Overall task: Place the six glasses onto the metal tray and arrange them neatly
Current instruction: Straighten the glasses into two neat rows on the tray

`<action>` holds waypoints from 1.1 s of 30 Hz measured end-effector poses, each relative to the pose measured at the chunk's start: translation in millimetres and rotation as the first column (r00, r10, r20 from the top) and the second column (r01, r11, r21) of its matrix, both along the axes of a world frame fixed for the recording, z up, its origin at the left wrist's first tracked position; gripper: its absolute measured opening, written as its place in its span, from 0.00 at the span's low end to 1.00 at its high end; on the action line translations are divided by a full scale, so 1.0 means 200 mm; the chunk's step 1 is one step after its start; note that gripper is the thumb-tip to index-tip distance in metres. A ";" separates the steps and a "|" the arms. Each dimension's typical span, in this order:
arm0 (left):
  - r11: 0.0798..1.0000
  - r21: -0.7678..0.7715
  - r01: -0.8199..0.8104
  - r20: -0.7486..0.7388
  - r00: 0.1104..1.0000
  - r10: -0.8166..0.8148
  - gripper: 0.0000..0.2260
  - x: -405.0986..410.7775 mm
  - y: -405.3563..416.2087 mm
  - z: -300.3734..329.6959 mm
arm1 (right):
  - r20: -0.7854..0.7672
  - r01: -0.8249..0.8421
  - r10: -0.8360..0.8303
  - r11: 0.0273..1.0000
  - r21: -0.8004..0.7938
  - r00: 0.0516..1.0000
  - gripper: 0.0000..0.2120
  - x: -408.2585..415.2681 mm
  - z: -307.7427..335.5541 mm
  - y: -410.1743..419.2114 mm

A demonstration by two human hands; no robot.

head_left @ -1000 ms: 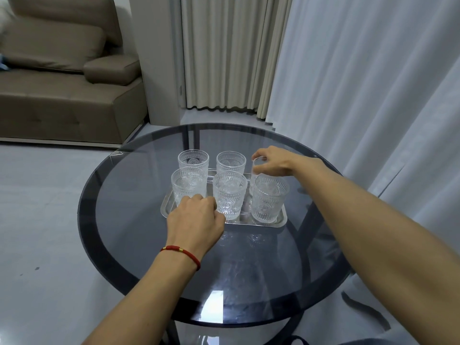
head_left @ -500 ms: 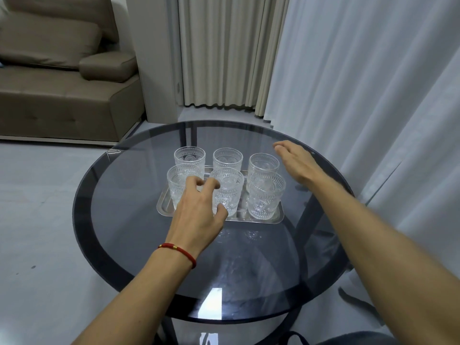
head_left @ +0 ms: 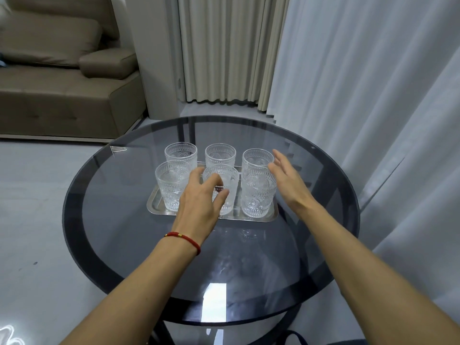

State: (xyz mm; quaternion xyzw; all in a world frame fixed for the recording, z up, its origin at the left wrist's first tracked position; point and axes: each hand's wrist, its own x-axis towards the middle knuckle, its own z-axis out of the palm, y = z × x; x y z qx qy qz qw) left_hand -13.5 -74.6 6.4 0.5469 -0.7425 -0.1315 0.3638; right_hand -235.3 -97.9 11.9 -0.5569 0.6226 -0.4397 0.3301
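Observation:
Several clear embossed glasses stand upright in two rows of three on the metal tray (head_left: pixel 157 205) on a round dark glass table (head_left: pixel 119 220). The back row has a left glass (head_left: pixel 180 154), a middle glass (head_left: pixel 220 154) and a right glass (head_left: pixel 257 159). In front stand a left glass (head_left: pixel 171 187), a middle glass (head_left: pixel 225 181) and a right glass (head_left: pixel 257 192). My left hand (head_left: pixel 199 202) hovers open in front of the front middle glass, fingers spread, partly covering it. My right hand (head_left: pixel 288 180) is open and flat just right of the two right glasses.
A brown sofa (head_left: pixel 62 80) stands at the back left on the grey floor. Beige curtains (head_left: pixel 224 48) hang behind the table and white sheer curtains (head_left: pixel 373 95) run close along its right side. A red bracelet (head_left: pixel 184 239) circles my left wrist.
My right hand let go of the back right glass and moved off to the right, open. My left hand opened from a fist at the tray's front edge and lifted in front of the middle glass.

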 end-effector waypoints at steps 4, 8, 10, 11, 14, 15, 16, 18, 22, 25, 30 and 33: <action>0.999 -0.022 0.038 -0.027 0.999 -0.038 0.06 -0.01 -0.03 -0.02 | 0.055 -0.005 0.005 1.000 0.002 0.998 0.27 0.01 0.00 0.00; 0.999 -0.031 0.021 -0.021 1.000 -0.022 0.07 -0.03 -0.03 -0.02 | 0.070 -0.014 0.014 1.000 0.002 0.997 0.27 0.02 0.00 0.01; 0.999 -0.029 0.015 -0.017 1.000 -0.016 0.07 -0.03 -0.03 -0.02 | 0.070 -0.015 0.015 1.000 0.000 0.997 0.27 0.03 -0.01 0.01; 0.999 -0.028 0.017 -0.017 1.000 -0.017 0.07 -0.03 -0.02 -0.02 | 0.064 -0.017 0.017 1.000 0.001 0.998 0.27 0.03 -0.01 0.01; 0.999 -0.025 0.024 -0.022 0.999 -0.024 0.08 -0.03 -0.02 -0.02 | 0.023 -0.028 0.028 1.000 0.000 0.999 0.27 0.04 -0.01 0.01; 0.999 -0.025 0.026 -0.021 0.999 -0.027 0.09 -0.03 -0.01 -0.02 | 0.018 -0.033 0.033 0.999 -0.001 0.999 0.27 0.04 -0.01 0.01; 0.999 -0.025 0.030 -0.019 0.999 -0.030 0.10 -0.03 -0.01 -0.02 | 0.017 -0.037 0.037 0.999 -0.003 0.999 0.28 0.04 -0.01 0.01; 0.999 -0.013 0.042 -0.022 0.999 -0.042 0.13 -0.03 0.00 -0.01 | -0.003 -0.041 0.041 0.999 -0.014 0.999 0.28 0.04 -0.01 0.02; 0.999 -0.027 0.028 -0.011 1.000 -0.028 0.17 -0.01 0.02 0.00 | -0.060 -0.043 0.040 0.998 -0.042 0.997 0.28 0.04 -0.02 0.02; 0.984 -0.175 -0.023 -0.044 0.999 0.015 0.14 0.00 0.00 0.06 | -0.035 -0.017 0.015 0.997 -0.074 0.999 0.27 0.05 -0.02 0.03; 0.986 -0.162 -0.039 0.137 0.989 0.061 0.12 -0.07 -0.27 0.22 | -0.027 0.033 -0.037 0.992 -0.121 0.999 0.25 0.07 -0.02 0.04; 0.999 0.015 -0.037 0.286 0.958 0.031 0.17 -0.15 -0.47 0.31 | 0.004 0.077 -0.077 0.985 -0.155 0.997 0.26 0.08 -0.01 0.05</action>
